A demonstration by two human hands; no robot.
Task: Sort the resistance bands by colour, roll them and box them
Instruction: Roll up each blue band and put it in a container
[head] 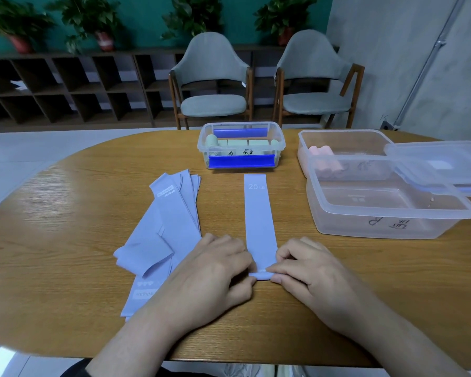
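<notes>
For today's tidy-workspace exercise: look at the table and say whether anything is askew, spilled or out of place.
Only the pile of lilac bands looks untidy: they lie fanned at a slant, one corner folded over. The band being rolled lies straight, pinched by the left hand and right hand. The boxes sit upright; nothing is spilled.

hands 2 (215, 268) — boxes 3 (241, 145) — lid 1 (441, 164) — chairs 2 (211, 77)

Single head view, looking forward and down across table (65, 213), close above hands.
</notes>
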